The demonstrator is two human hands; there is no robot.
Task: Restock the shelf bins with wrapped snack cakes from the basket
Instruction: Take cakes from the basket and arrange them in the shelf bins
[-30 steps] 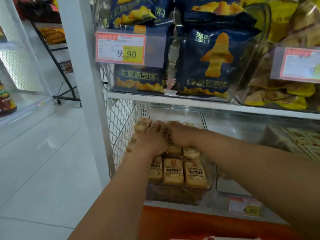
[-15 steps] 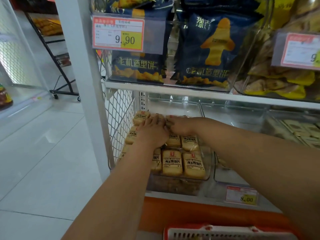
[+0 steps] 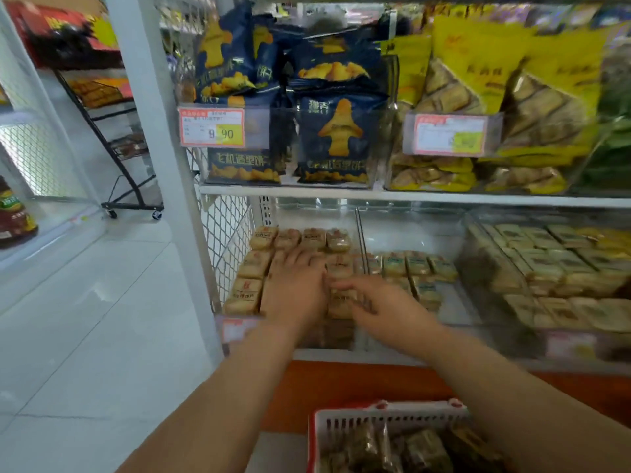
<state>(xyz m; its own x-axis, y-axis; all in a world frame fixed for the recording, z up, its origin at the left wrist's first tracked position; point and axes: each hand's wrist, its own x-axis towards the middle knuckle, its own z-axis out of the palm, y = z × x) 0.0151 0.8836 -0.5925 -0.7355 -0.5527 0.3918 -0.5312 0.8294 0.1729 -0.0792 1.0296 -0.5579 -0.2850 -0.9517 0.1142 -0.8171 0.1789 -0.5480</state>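
The left hand (image 3: 293, 291) is lying flat with fingers straight and spread, palm down, pressing on the tan, clear-wrapped square snack cakes (image 3: 261, 237) packed in rows inside the clear plastic shelf bin (image 3: 341, 336) at the left end of the lower shelf; a second ago both hands were reaching side by side to the back rows of that bin, and the right hand (image 3: 375, 303) is now drawing back toward the front, fingers straight and loosely spread, hovering just right of the left hand with its fingertips (image 3: 338, 285) touching or nearly touching a cake; whether it is holding anything cannot be told, but nothing is showing in it. The view is also dropping, so the white slatted plastic basket with a red rim (image 3: 389, 413), only an edge half a second ago, is now appearing below the wrists with dark wrapped cakes inside. Judgement: the levelling of this bin is finishing, and the right hand is probably heading for the next load; the basket is not yet empty, so restocking is continuing.

Limits of inspection: the left hand is covering the middle rows beneath it; the bin's lower layers are blurring behind the plastic front; the basket is cut off by the bottom edge, so its remaining count is unknown; the neighbouring clear bin of paler green-labelled cakes (image 3: 416, 264), just beyond the right hand, is only partly filled; the far-right stock is smeared by motion; the red-bordered price tag (image 3: 235, 327) under the left wrist is unreadable.
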